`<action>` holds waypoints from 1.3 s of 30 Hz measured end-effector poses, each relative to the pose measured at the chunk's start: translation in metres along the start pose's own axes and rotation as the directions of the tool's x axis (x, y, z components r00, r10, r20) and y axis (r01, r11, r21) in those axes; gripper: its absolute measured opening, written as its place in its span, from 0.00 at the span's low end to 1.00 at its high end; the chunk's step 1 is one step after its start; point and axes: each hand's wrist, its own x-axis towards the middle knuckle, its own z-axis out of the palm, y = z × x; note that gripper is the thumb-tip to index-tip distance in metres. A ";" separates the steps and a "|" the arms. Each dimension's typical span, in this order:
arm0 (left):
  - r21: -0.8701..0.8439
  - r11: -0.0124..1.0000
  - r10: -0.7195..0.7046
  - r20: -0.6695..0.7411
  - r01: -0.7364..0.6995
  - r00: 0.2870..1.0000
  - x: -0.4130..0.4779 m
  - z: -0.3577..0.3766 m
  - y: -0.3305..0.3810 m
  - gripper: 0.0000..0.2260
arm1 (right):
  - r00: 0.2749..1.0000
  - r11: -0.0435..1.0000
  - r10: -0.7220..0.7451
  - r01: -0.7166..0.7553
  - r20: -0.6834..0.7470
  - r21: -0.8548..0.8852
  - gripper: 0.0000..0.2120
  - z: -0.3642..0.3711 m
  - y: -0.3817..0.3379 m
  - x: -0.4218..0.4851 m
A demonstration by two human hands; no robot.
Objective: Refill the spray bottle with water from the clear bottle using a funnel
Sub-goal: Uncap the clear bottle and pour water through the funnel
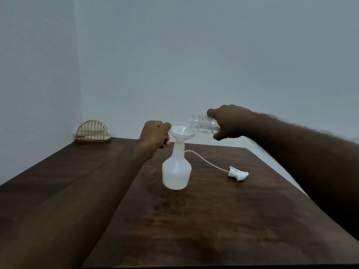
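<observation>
Table (213,220), dark wood. Spray bottle (176,171): upright at centre, below and between both hands, head off. Sprayer (238,174): lying to its right, tube trailing. Funnel (181,131): seated in the spray bottle's neck. Left hand (155,135): fingers curled, pinching the funnel's left rim. Right hand (231,122): wrapped round clear bottle (204,124), long axis near horizontal, mouth pointing left over the funnel's right rim. Little water shows inside, so a steeper tip looks due. Wire rack (92,132): far left corner.
</observation>
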 end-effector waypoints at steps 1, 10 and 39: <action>0.006 1.000 0.001 -0.001 -0.001 1.000 0.000 0.000 0.000 0.09 | 1.000 1.000 0.000 0.000 0.000 -0.003 0.25 0.000 0.000 0.000; 0.029 0.999 0.016 -0.009 -0.016 1.000 0.002 0.000 -0.001 0.10 | 1.000 1.000 0.011 -0.011 -0.005 -0.027 0.26 0.000 -0.001 0.000; 0.051 0.998 0.034 -0.005 -0.034 0.999 0.000 -0.003 -0.003 0.13 | 1.000 0.988 0.018 -0.016 0.011 -0.153 0.28 -0.006 -0.004 -0.003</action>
